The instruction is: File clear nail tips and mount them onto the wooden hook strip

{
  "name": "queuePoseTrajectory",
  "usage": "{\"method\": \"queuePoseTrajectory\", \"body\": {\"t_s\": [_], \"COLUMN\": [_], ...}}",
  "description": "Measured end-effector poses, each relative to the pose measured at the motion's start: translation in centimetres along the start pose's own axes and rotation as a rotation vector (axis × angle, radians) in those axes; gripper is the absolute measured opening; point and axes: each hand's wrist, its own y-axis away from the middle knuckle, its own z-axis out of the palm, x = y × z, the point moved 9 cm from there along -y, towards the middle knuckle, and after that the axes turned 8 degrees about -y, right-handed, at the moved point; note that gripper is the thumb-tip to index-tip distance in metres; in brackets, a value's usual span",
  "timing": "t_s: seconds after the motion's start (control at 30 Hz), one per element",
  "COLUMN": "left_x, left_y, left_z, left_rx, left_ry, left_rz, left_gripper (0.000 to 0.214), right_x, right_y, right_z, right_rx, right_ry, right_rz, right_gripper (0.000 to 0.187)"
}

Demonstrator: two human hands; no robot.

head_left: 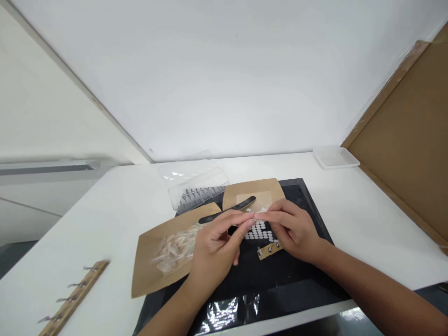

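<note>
My left hand (217,239) and my right hand (296,229) meet fingertip to fingertip over the black mat (252,275). Both are closed in a pinch around something tiny that the fingers mostly hide. Rows of small white oval pieces (257,232) lie on the mat just below the fingertips. Partly under my right hand is a short tan strip (269,250) with small shiny round pieces on it. A black nail file (227,210) rests across the paper trays behind my left hand.
Left, a brown paper tray (147,261) holds clear packets of pale pieces; another tray (238,191) stands behind. Farther back is a clear plastic case (199,191) with dark-patterned contents. A wooden strip with metal clips (79,295) lies front left, a translucent lid (336,157) back right, beside cardboard (406,130).
</note>
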Motion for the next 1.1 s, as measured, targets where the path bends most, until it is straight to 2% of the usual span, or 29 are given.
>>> {"method": "queuePoseTrajectory", "body": {"t_s": [0.47, 0.67, 0.77, 0.87, 0.93, 1.0, 1.1], "left_x": [0.2, 0.7, 2.1, 4.6, 5.8, 6.4, 6.5], "left_y": [0.0, 0.1, 0.2, 1.0, 1.7, 2.2, 2.5], "left_z": [-0.1, -0.3, -0.7, -0.4, 0.1, 0.6, 1.3], "left_rx": [0.016, 0.02, 0.069, 0.104, 0.11, 0.092, 0.055], "left_ry": [0.043, -0.016, -0.183, -0.388, -0.456, -0.497, -0.558], "left_rz": [0.013, 0.06, 0.218, 0.532, 0.719, 0.828, 0.892], "left_gripper": [0.009, 0.009, 0.009, 0.014, 0.02, 0.025, 0.027], "right_x": [0.0, 0.2, 1.5, 3.1, 3.5, 3.5, 3.4], "right_y": [0.0, -0.2, 0.1, 0.8, 1.0, 0.9, 0.8], "right_z": [-0.1, -0.1, 0.1, 0.9, 1.6, 2.0, 2.5], "right_rx": [0.025, 0.045, 0.072, 0.1, 0.109, 0.111, 0.097], "right_ry": [-0.061, -0.138, -0.225, -0.439, -0.59, -0.693, -0.78], "right_rz": [-0.008, 0.064, 0.234, 0.444, 0.519, 0.549, 0.589], "right_gripper": [0.056, 0.038, 0.024, 0.019, 0.022, 0.026, 0.027]}}
